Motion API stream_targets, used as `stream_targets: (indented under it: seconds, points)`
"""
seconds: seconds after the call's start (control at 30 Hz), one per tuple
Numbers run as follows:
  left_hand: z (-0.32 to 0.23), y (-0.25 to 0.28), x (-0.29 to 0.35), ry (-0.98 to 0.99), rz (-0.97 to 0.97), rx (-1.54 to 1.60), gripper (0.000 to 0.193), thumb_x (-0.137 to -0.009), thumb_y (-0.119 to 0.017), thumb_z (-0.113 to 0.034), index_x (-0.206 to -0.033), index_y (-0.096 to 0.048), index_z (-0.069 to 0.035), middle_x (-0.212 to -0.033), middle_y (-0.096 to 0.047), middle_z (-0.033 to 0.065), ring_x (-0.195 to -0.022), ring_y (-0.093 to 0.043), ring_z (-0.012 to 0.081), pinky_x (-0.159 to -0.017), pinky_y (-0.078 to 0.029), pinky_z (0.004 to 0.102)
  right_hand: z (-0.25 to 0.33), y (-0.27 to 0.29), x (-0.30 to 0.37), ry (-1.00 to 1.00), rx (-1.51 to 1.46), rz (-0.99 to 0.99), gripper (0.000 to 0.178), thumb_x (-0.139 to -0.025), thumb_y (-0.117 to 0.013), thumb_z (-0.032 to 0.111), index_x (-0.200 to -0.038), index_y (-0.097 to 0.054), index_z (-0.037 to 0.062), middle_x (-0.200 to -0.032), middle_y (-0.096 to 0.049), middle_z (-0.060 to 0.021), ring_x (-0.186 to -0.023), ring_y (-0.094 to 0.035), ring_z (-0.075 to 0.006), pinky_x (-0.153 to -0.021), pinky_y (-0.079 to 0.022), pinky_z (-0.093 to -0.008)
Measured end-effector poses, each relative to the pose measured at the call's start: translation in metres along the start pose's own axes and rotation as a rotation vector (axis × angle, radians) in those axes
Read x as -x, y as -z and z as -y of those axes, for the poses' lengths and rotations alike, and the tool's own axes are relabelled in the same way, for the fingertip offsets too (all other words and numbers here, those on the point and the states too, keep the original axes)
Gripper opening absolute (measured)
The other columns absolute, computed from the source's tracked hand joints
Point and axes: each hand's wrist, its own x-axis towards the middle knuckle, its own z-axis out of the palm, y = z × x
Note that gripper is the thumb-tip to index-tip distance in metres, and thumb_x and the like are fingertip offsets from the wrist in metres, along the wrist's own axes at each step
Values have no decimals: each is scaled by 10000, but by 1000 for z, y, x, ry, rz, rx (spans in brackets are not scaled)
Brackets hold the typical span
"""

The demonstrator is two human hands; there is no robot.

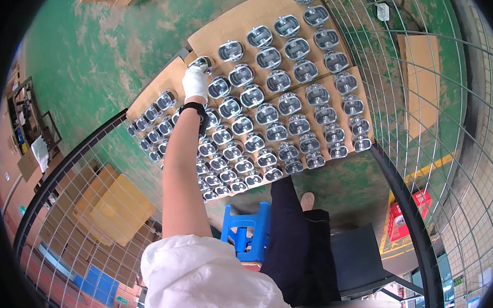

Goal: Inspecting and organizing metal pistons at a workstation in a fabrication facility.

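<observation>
My left hand [196,85], in a white glove with a dark band at the wrist, reaches to the far left part of a cardboard sheet [217,36]. Its fingers are closed on a silvery metal piston [201,62] near the sheet's edge. Around it, several similar pistons stand in rows, among them one piston [230,51] to the right and another piston [167,99] to the left. My forearm passes over part of the rows and hides some pistons. My right hand does not show; only a blurred pale shape appears at the bottom edge.
Wire mesh panels [423,87] with dark frames rise on both sides. A blue plastic stool [248,233] stands below the near edge, beside my legs. A dark chair [357,260] is at the lower right, and a red crate [400,223] lies beyond the mesh.
</observation>
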Motion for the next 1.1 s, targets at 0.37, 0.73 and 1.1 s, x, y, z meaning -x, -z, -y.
stream_targets:
  seconds: [0.37, 0.73, 1.1]
  points:
    - [-96, 17, -25, 142, -183, -160, 190, -792, -648, -176, -933, -679, -52, -1022, -620, 154, -958, -625, 331, -810, -526, 429, 1, 4, 2, -19, -7, -45, 597, -928, -560, 324, -1386, -438, -39, -1399, -480, -197, -1272, -439, -336, -1113, -311, -434]
    - [-333, -53, -174, -235, 31, 20, 232, -848, -567, -71, -1066, -641, -104, -1035, -689, 153, -1004, -650, 348, -825, -541, 456, 8, -7, 3, -3, 7, -54, 627, -915, -581, 348, -1380, -442, -49, -1405, -473, -206, -1293, -419, -346, -1122, -298, -451]
    - [-199, -7, -129, -314, -567, 235, 289, -768, -542, 28, -991, -688, -84, -1012, -673, 173, -971, -624, 369, -847, -511, 447, 6, -17, -22, -4, -7, 41, 658, -901, -603, 371, -1374, -445, -58, -1410, -466, -215, -1315, -400, -357, -1131, -284, -468]
